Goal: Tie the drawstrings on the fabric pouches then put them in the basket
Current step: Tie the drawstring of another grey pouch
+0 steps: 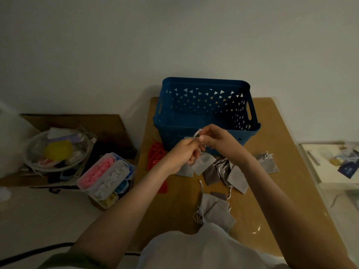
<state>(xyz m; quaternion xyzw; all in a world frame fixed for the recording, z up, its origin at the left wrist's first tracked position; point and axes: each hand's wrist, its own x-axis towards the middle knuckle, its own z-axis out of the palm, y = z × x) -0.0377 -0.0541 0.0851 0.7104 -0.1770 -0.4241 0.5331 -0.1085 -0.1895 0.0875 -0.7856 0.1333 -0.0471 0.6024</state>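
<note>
Tabletop (272,136): left hand (182,153), right hand (220,141) pinch drawstring (196,133); pouch (204,162) dangles below grip.

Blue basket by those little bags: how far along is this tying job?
Done: no pouch shows inside the blue basket, though its floor is partly hidden. In hand: the left hand and right hand pinch the white drawstring of a grey pouch hanging below them. Still to do: several grey pouches lie on the table, plus red pouches beside the basket, all yet to go in.
</note>
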